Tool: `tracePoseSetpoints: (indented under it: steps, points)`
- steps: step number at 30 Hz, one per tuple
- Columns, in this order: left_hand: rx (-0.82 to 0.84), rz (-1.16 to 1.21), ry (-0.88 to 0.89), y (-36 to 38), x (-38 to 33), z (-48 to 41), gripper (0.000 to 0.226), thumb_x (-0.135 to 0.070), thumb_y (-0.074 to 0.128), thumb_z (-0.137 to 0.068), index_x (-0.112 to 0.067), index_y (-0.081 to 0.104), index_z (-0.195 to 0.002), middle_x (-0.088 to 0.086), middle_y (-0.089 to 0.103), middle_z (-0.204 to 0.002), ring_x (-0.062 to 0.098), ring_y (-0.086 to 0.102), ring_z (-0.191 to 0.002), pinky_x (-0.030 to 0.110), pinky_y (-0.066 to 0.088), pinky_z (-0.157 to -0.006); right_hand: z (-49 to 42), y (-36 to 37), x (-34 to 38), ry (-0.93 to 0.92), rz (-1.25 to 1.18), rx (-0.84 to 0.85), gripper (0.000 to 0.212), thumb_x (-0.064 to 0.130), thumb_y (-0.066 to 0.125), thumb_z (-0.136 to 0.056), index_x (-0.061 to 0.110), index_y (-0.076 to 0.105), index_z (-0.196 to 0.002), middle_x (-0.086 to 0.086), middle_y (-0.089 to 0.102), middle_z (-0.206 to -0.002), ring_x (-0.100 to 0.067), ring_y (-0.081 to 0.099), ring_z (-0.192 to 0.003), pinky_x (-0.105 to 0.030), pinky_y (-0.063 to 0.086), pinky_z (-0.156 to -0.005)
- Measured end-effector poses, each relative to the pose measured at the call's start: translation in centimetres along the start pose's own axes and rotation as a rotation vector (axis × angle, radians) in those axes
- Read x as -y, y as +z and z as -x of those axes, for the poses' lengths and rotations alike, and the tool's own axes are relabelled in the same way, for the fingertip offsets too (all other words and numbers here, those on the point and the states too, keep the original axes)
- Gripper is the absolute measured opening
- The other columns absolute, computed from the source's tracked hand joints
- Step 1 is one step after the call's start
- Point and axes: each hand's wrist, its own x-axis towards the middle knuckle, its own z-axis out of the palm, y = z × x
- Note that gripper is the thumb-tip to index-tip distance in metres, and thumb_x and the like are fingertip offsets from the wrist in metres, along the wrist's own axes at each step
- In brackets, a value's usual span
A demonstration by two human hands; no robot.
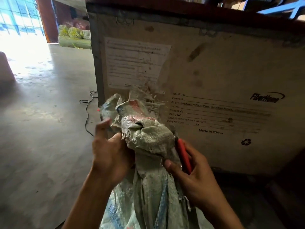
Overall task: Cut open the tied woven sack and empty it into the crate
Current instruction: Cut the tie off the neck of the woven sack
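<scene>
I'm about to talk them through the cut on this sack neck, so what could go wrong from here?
1. The right hand holds the red cutter against the bunched sack neck, with the left hand gripping the other side; a slip could reach those fingers.
2. The sack stands outside the crate, so a wide cut could spill onto the floor.

Upright grey-green woven sack (148,187), frayed neck bunched, against tall printed plywood crate (214,71).

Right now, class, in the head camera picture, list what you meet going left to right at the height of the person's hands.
Concrete floor → left hand → bunched neck of the woven sack → red-handled cutter → right hand → wooden crate wall.
</scene>
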Motion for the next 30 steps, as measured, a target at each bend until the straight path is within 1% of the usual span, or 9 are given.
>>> tracePoseSetpoints:
  steps: [2,5,8,11,18,21,24,27,30]
  points:
    - [-0.011,-0.140,0.018,0.3,0.2,0.1,0.060,-0.050,0.068,-0.073,-0.005,0.076,-0.111,0.015,0.072,-0.112,0.032,0.067,-0.100,0.039,0.051,-0.094,0.2,0.0,0.0,0.000,0.038,-0.011,0.052,0.012,0.073,-0.086,0.052,0.053,-0.112,0.048,0.063,-0.105,0.021,0.060,-0.105,-0.005,0.049,-0.090]
    - [-0.264,-0.497,0.184,0.3,1.0,-0.3,0.027,-0.017,0.067,-0.086,-0.015,0.068,-0.112,0.001,0.080,-0.095,0.019,0.077,-0.088,0.034,0.063,-0.076,0.2,-0.1,-0.4,0.031,0.026,-0.039,0.051,0.017,0.076,-0.085,0.051,0.056,-0.118,0.039,0.068,-0.105,0.016,0.064,-0.101,-0.015,0.054,-0.090]
    - [-0.276,-0.707,0.284,-0.8,1.3,-0.7,0.042,-0.002,0.060,-0.094,-0.032,0.057,-0.123,-0.012,0.079,-0.096,0.006,0.075,-0.090,0.027,0.062,-0.074,0.1,-0.5,-0.2,0.127,-0.117,-0.011,0.037,0.031,0.077,-0.084,0.050,0.061,-0.112,0.025,0.072,-0.077,0.013,0.067,-0.068,-0.008,0.051,-0.054]
    - [-0.169,-0.700,0.289,-1.2,0.8,-0.3,0.058,0.015,0.053,-0.092,-0.038,0.054,-0.115,-0.018,0.078,-0.086,-0.001,0.074,-0.081,0.018,0.060,-0.067,0.0,-0.7,-0.1,0.184,-0.237,-0.080,0.040,0.053,0.073,-0.078,0.038,0.067,-0.115,0.012,0.059,-0.065,0.000,0.051,-0.044,-0.012,0.040,-0.044]
    - [-0.002,-0.765,0.297,-0.8,1.2,0.0,0.049,0.001,0.069,-0.073,-0.026,0.059,-0.111,-0.014,0.078,-0.095,0.002,0.074,-0.091,0.020,0.060,-0.077,0.0,-0.5,-0.2,0.249,-0.188,-0.112,0.043,0.053,0.071,-0.066,0.046,0.063,-0.107,0.006,0.070,-0.104,-0.011,0.069,-0.095,-0.034,0.057,-0.076]
    - [-0.136,-0.952,0.389,-1.4,1.2,-0.7,0.055,0.004,0.081,-0.075,-0.032,0.061,-0.113,-0.007,0.077,-0.102,0.008,0.074,-0.097,0.026,0.059,-0.085,-0.3,-0.8,-0.6,0.203,-0.133,-0.187,0.029,0.032,0.075,-0.080,0.040,0.066,-0.106,-0.012,0.068,-0.101,-0.025,0.069,-0.091,-0.034,0.060,-0.075]
    - [-0.215,-1.003,0.364,-1.9,0.9,-0.5,0.068,-0.025,0.098,-0.053,-0.025,0.069,-0.115,-0.003,0.079,-0.103,0.012,0.077,-0.094,0.032,0.059,-0.085,-0.9,-1.7,-1.7,0.124,0.031,-0.303,0.028,0.017,0.072,-0.089,0.038,0.064,-0.105,-0.010,0.068,-0.097,-0.027,0.071,-0.089,-0.043,0.062,-0.074]
    - [-0.255,-0.881,0.262,-2.6,0.1,-0.3,0.058,-0.027,0.094,-0.054,-0.017,0.075,-0.108,-0.001,0.081,-0.097,0.019,0.078,-0.094,0.027,0.063,-0.077,-1.4,-3.1,-3.0,0.108,0.062,-0.420,0.030,0.014,0.068,-0.091,0.037,0.063,-0.107,-0.004,0.071,-0.105,-0.025,0.072,-0.094,-0.052,0.061,-0.084]
    - [-0.282,-0.768,0.196,-3.4,-0.9,-0.1,0.057,-0.035,0.087,-0.057,-0.017,0.075,-0.110,0.004,0.080,-0.104,0.028,0.075,-0.101,0.030,0.063,-0.082,-1.6,-4.6,-3.2,0.236,-0.048,-0.500,0.026,0.012,0.063,-0.095,0.032,0.061,-0.112,-0.009,0.069,-0.108,-0.017,0.069,-0.093,-0.042,0.058,-0.084]
